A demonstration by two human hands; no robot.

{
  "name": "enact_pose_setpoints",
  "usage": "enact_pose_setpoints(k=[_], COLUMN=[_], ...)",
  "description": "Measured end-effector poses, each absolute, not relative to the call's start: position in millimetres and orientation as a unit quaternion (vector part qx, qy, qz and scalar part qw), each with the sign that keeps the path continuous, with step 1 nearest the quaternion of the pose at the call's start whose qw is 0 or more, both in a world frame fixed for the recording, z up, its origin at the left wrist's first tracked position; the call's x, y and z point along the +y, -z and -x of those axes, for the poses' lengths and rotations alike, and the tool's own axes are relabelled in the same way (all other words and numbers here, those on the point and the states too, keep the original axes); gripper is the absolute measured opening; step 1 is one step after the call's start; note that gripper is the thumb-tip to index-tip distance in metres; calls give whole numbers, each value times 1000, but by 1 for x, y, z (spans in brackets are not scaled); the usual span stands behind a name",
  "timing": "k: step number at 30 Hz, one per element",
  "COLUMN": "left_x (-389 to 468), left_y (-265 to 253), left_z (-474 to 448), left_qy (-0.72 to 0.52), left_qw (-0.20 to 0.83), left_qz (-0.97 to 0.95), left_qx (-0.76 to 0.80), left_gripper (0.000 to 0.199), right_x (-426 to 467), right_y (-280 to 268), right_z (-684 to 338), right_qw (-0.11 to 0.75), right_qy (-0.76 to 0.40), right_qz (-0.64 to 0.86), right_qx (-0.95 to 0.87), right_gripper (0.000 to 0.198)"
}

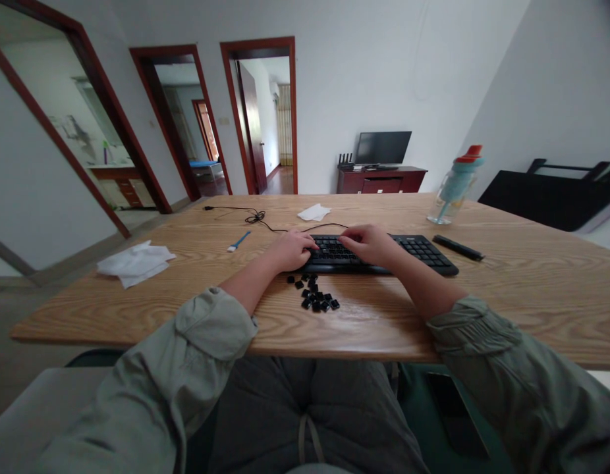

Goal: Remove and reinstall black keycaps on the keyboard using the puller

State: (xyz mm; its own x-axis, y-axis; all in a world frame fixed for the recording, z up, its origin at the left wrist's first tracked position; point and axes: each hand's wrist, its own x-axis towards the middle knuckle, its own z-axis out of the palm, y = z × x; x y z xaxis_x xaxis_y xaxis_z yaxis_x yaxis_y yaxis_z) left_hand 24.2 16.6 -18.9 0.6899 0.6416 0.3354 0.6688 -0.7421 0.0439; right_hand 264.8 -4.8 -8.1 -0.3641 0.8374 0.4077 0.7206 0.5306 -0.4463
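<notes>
A black keyboard (329, 264) lies across the wooden table with some of its keycaps off near the left-middle part. My left hand (294, 250) is curled over its left end, fingertips on the top and the thumb side by the front edge. Over the middle keys, my right hand (370, 245) has thumb and fingers brought together in a pinch; whatever sits between the fingertips is too small to make out. Just in front of the keyboard is a loose heap of black keycaps (317, 296).
Around the keyboard lie a blue-handled brush (238, 241), white tissues (136, 262), another tissue (314, 212), a coiled cable (255, 216) and a black stick-shaped object (458, 247). A water bottle (454, 187) stands back right. A phone (457, 415) rests on the seat beside my leg.
</notes>
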Motion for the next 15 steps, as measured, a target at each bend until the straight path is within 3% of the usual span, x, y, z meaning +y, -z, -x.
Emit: enact_pose_setpoints(k=[6,11,13,15], left_x=[19,14,-5,-38], left_y=[23,14,-1,-20], left_z=[-24,-23,-25,-26], left_qy=[127,161,240,337], left_qw=[16,-17,-83,-214], left_qz=[913,904,897,868], left_qx=[-388,-397,-363,-295], left_gripper=[40,36,28,29], right_x=[-2,12,20,26], right_y=[6,-8,-10,-6], right_z=[-267,-317,-348,-376], right_qw=[299,391,408,403], right_qy=[-76,7,24,23], right_qz=[500,610,670,711], right_qx=[-809,-689,-620,-576], right_gripper=[31,31,32,33])
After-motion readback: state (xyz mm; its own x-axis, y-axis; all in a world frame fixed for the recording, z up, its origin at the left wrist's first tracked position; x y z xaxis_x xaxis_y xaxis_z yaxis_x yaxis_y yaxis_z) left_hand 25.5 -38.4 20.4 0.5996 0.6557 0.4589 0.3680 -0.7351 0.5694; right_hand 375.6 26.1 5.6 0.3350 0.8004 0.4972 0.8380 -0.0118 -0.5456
